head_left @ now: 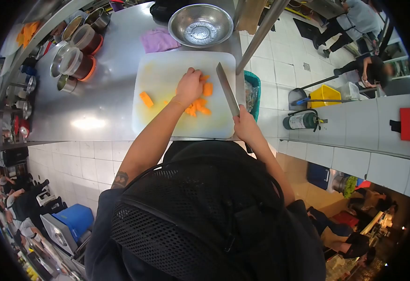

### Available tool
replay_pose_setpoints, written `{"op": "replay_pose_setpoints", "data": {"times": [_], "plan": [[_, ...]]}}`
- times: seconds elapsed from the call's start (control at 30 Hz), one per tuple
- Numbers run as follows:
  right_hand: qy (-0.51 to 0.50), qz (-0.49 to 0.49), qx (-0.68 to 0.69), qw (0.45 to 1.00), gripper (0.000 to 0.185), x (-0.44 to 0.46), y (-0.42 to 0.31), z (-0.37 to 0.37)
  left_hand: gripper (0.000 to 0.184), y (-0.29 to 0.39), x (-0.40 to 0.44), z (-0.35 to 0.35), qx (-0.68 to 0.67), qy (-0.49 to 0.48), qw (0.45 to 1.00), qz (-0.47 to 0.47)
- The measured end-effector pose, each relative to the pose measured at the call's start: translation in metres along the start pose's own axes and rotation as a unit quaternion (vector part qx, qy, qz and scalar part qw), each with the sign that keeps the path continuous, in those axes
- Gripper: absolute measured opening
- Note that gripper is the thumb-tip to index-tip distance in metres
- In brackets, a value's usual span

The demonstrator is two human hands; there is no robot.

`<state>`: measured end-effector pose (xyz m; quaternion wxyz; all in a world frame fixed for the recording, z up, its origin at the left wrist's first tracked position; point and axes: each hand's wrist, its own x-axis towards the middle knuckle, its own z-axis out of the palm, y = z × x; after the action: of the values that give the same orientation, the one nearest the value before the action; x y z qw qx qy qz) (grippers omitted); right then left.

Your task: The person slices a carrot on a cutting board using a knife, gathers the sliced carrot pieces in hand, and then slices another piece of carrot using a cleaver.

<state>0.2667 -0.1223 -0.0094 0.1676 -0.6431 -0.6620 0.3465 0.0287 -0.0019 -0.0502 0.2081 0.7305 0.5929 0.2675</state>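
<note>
One knife (227, 89), one cutting board (158, 68), two hands (190, 87) (246, 124)

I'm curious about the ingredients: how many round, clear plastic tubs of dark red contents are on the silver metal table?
2: a farther tub and a nearer tub, both left on the table. Others could be hidden.

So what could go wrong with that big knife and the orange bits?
The knife in the right hand might nick the left hand if it swings across, because that hand is down by the orange pieces. Also, pieces pushed too far right could slide off the cutting board, maybe into the green bin beside the table.
</note>
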Motion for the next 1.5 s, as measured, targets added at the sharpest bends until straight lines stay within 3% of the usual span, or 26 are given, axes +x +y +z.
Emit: {"op": "replay_pose_setpoints", "data": {"times": [0.07,0.2,0.3,0.37,0.5,0.57,0.8,0.87,0.93,0.97,1.03,1.07,1.1,1.17,1.2,1.27,1.3,1.37,1.43,1.5], "plan": [[0.002,0.005,0.009,1.0,0.038,0.0,-0.001,0.0,0.017,0.002,0.007,-0.001,0.017,-0.035,0.998,-0.057],[0.003,0.002,0.023,1.0,0.039,-0.001,0.0,0.0,0.011,0.002,0.013,-0.004,0.025,-0.062,0.995,-0.071],[-0.006,0.017,0.015,1.0,0.039,-0.001,-0.001,-0.002,0.009,-0.002,0.007,-0.008,-0.057,-0.01,0.997,-0.059],[0.009,0.01,0.009,1.0,0.039,0.0,0.001,0.002,0.011,-0.004,-0.008,-0.01,-0.156,0.034,0.987,0.03],[-0.004,0.022,0.003,1.0,0.039,0.0,-0.001,0.0,0.021,-0.011,-0.03,-0.004,-0.157,0.019,0.986,0.05],[-0.004,0.015,0.005,1.0,0.039,0.0,-0.001,-0.001,0.025,-0.012,-0.036,-0.004,-0.076,0.049,0.99,0.112],[0.012,0.013,-0.001,1.0,0.038,0.0,0.003,0.002,0.032,-0.015,-0.042,-0.011,-0.108,0.035,0.99,0.079],[0.025,-0.025,0.007,0.999,0.039,0.003,0.018,0.01,0.031,-0.022,-0.042,-0.008,-0.031,0.07,0.989,0.13],[-0.002,0.025,0.027,0.999,0.041,0.0,0.011,0.007,0.028,-0.01,-0.057,-0.017,-0.115,0.069,0.988,0.082],[0.004,0.011,0.007,1.0,0.042,0.003,0.025,0.018,0.025,0.02,-0.071,-0.045,-0.248,-0.017,0.969,-0.007],[0.007,0.002,-0.011,1.0,0.041,-0.002,0.014,0.012,0.027,0.047,-0.107,-0.081,-0.342,-0.176,0.92,-0.079],[0.003,0.011,-0.018,1.0,0.04,-0.004,0.006,0.007,0.036,0.054,-0.126,-0.098,-0.399,-0.246,0.878,-0.096],[0.01,0.036,0.021,0.999,0.037,-0.009,-0.007,-0.003,0.051,0.068,-0.145,-0.117,-0.51,-0.294,0.801,-0.111],[-0.003,0.056,0.019,0.998,0.033,-0.012,-0.019,-0.016,0.068,0.083,-0.174,-0.137,-0.604,-0.279,0.737,-0.118],[-0.021,0.076,0.019,0.997,0.032,-0.012,-0.026,-0.02,0.068,0.083,-0.186,-0.139,-0.614,-0.282,0.726,-0.127],[-0.039,0.092,0.029,0.995,0.029,-0.007,-0.026,-0.01,0.08,0.074,-0.205,-0.143,-0.71,-0.182,0.648,-0.206],[-0.061,0.102,0.022,0.993,0.029,-0.007,-0.027,-0.008,0.08,0.078,-0.209,-0.147,-0.717,-0.174,0.636,-0.226],[-0.025,0.076,0.038,0.996,0.029,-0.006,-0.029,-0.009,0.088,0.09,-0.212,-0.156,-0.814,-0.152,0.508,-0.238],[-0.055,0.088,0.046,0.993,0.031,-0.003,-0.031,-0.011,0.091,0.088,-0.217,-0.157,-0.812,-0.149,0.511,-0.239],[-0.059,0.097,0.066,0.991,0.032,-0.001,-0.034,-0.012,0.091,0.095,-0.214,-0.166,-0.845,-0.133,0.407,-0.319]]}}
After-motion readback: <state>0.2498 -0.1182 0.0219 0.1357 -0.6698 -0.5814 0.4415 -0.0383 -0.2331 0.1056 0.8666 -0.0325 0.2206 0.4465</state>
